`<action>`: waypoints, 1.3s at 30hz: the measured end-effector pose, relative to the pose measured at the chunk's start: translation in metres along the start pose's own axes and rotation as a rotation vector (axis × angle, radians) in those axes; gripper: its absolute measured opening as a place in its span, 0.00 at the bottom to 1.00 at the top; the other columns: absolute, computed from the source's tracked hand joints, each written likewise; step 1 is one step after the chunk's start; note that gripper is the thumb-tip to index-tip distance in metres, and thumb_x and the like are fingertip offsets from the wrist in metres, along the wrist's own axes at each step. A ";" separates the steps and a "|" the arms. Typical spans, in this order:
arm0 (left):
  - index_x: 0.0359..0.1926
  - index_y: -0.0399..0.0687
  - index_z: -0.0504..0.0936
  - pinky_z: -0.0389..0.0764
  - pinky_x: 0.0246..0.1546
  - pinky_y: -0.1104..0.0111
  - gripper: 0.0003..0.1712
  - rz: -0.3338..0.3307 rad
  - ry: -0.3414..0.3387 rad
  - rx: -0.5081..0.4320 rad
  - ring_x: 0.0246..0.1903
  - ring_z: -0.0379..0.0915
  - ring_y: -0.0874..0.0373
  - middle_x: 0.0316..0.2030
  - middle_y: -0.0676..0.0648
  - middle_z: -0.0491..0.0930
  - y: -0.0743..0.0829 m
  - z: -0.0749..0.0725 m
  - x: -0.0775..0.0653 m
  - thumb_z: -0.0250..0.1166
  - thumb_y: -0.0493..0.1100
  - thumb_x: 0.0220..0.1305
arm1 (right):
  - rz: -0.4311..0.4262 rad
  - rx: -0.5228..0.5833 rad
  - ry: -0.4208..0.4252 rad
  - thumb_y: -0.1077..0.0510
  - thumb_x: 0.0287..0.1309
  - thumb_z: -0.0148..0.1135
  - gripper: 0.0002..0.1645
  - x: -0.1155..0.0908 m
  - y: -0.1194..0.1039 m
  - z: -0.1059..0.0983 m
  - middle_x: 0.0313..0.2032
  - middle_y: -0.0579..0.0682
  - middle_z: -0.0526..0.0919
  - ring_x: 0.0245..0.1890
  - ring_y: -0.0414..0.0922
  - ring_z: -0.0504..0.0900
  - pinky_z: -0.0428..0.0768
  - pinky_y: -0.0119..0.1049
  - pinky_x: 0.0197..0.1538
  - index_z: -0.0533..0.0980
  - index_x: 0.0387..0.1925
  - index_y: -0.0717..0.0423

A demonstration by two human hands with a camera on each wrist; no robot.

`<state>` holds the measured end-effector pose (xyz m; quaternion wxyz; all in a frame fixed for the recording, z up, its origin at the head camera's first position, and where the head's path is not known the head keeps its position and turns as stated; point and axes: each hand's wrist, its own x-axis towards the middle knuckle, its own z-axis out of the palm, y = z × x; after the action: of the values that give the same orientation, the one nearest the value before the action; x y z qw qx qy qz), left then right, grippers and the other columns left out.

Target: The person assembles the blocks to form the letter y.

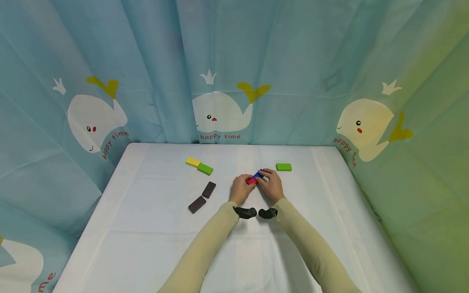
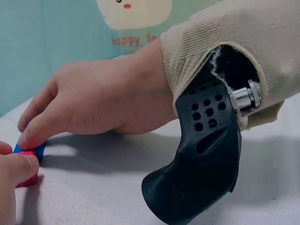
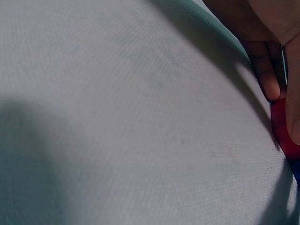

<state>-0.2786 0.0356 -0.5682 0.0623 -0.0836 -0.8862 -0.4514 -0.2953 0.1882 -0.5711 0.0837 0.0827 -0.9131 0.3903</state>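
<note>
Red block [image 1: 251,181] and blue block [image 1: 258,175] sit on the white table [image 1: 146,252] right of its middle, between your two hands, and they appear to touch each other. Reading from your left, a yellow block [image 1: 193,162] lies toward the far edge, with a green block [image 1: 205,169] against its right end. Nearer to you than that pair are two dark blocks: one [image 1: 197,204] slants on the left, and the other [image 1: 209,190] lies just beside its upper right end. Next comes your left hand [image 1: 242,189], its thumb and fingers clamped on the red block. The blue block adjoins it on the far right side, slanting away from you, and your right hand [image 1: 272,185] pinches that one between thumb and fingers (only a little of the blue shows past your fingertips). Below the hands, a black device [image 1: 246,213] juts inward from your left sleeve, and a matching one [image 1: 268,213] from your right. Beyond your right hand, near it but apart, a second green block [image 1: 283,167] lies flat.
</note>
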 end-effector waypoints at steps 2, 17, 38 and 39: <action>0.50 0.41 0.84 0.75 0.45 0.65 0.19 -0.004 -0.002 -0.006 0.43 0.77 0.50 0.45 0.44 0.84 0.000 0.000 0.000 0.72 0.39 0.58 | -0.003 0.001 -0.002 0.56 0.61 0.65 0.25 0.000 0.001 0.000 0.60 0.67 0.72 0.62 0.62 0.69 0.64 0.56 0.64 0.77 0.57 0.66; 0.51 0.40 0.84 0.76 0.48 0.64 0.18 -0.015 0.009 -0.017 0.46 0.77 0.51 0.46 0.43 0.83 0.000 -0.001 -0.002 0.71 0.40 0.60 | -0.008 0.006 -0.011 0.57 0.61 0.66 0.25 0.000 0.002 0.000 0.60 0.67 0.71 0.62 0.63 0.68 0.64 0.56 0.64 0.77 0.57 0.66; 0.37 0.36 0.87 0.77 0.36 0.70 0.09 0.002 0.177 -0.109 0.34 0.77 0.55 0.32 0.44 0.81 0.001 0.009 -0.003 0.74 0.33 0.53 | 0.084 0.059 0.225 0.54 0.63 0.64 0.24 0.014 0.008 -0.020 0.58 0.64 0.75 0.61 0.60 0.70 0.65 0.53 0.64 0.78 0.56 0.65; 0.37 0.36 0.87 0.77 0.37 0.70 0.09 -0.005 0.174 -0.109 0.34 0.77 0.55 0.32 0.44 0.81 0.001 0.009 -0.003 0.74 0.33 0.53 | 0.098 0.058 0.268 0.54 0.63 0.64 0.24 0.016 0.010 -0.022 0.57 0.64 0.75 0.60 0.61 0.70 0.66 0.54 0.63 0.78 0.56 0.66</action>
<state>-0.2758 0.0433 -0.5736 0.1333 -0.0451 -0.8519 -0.5045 -0.3112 0.2095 -0.5591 0.1833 -0.0126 -0.8851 0.4277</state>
